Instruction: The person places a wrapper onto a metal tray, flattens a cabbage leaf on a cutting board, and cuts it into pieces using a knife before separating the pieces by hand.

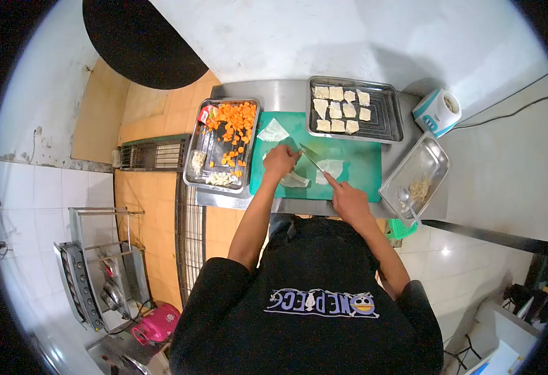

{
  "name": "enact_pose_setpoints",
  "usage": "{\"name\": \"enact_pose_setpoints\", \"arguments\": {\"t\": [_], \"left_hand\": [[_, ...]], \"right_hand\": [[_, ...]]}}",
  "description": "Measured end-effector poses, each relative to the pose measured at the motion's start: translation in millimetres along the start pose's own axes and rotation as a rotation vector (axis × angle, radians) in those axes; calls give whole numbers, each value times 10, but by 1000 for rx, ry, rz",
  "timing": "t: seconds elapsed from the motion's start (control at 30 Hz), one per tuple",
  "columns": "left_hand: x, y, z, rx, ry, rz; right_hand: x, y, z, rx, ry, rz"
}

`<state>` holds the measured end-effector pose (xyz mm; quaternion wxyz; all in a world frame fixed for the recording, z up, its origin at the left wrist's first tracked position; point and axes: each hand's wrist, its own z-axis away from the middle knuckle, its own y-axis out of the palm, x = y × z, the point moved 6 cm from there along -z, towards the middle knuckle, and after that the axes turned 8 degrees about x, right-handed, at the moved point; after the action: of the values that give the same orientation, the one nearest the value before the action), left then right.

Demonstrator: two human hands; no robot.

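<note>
My right hand (350, 201) is closed round the handle of a knife (312, 157), whose blade slants up and left over the green cutting board (361, 169). Close to the blade's tip is my left hand (280, 162), its fingers drawn together; whatever they grip is hidden. Thin pale dough sheets lie on the board: one sheet (273, 130) beyond my left hand, one sheet (295, 180) just below it, and another sheet (331, 169) beside the knife, partly behind my right fingers.
To the left, a metal tray (190, 172) holds cut carrots (236, 119) and pale chopped pieces (221, 179). Behind the board, another tray (386, 122) bears several folded dough pieces (335, 110). At right stand a deep pan (433, 156) with a spoon (409, 203) and a paper roll (437, 112).
</note>
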<state>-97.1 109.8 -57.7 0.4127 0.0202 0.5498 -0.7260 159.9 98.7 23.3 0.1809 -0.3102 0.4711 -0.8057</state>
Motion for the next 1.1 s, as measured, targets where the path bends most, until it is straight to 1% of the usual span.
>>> {"name": "enact_pose_setpoints", "arguments": {"t": [0.03, 0.1, 0.23, 0.33, 0.4, 0.53, 0.6, 0.63, 0.73, 0.8, 0.93, 1.0, 1.03, 1.1], "left_hand": [[-6, -13, -17, -2, -4, 6], [10, -2, -33, 107, -86, 65], [-32, -59, 20, 143, -102, 93], [-65, -87, 2, 145, -55, 72], [-70, -71, -14, 204, -54, 42], [-82, -84, 13, 198, -69, 40], [-74, -80, 10, 204, -86, 55], [-72, -84, -4, 202, -86, 59], [-47, -61, -24, 170, -65, 24], [-24, -50, -38, 170, -73, 59], [-25, -41, -24, 188, -32, 78], [-2, -44, -15, 261, -88, 222], [-8, -75, -19, 255, -84, 222], [40, -44, -17, 306, -100, 370]], "right_hand": [[12, -4, -13, 3, -4, 6], [20, -14, -44, 15, 8, 57], [83, -94, -43, 19, -10, 78], [151, -142, -18, 81, -10, 154], [197, -181, -6, 6, -70, 144], [238, -215, -79, -5, -96, 152], [256, -223, -122, 86, -79, 159], [258, -227, -144, 87, -81, 163], [295, -305, -126, 68, -96, 178], [302, -399, -85, 133, -83, 214], [260, -563, -6, 132, -83, 256], [237, -648, 13, 194, -98, 264], [205, -670, 8, 188, -99, 267], [155, -693, 23, 135, -90, 192]]}}
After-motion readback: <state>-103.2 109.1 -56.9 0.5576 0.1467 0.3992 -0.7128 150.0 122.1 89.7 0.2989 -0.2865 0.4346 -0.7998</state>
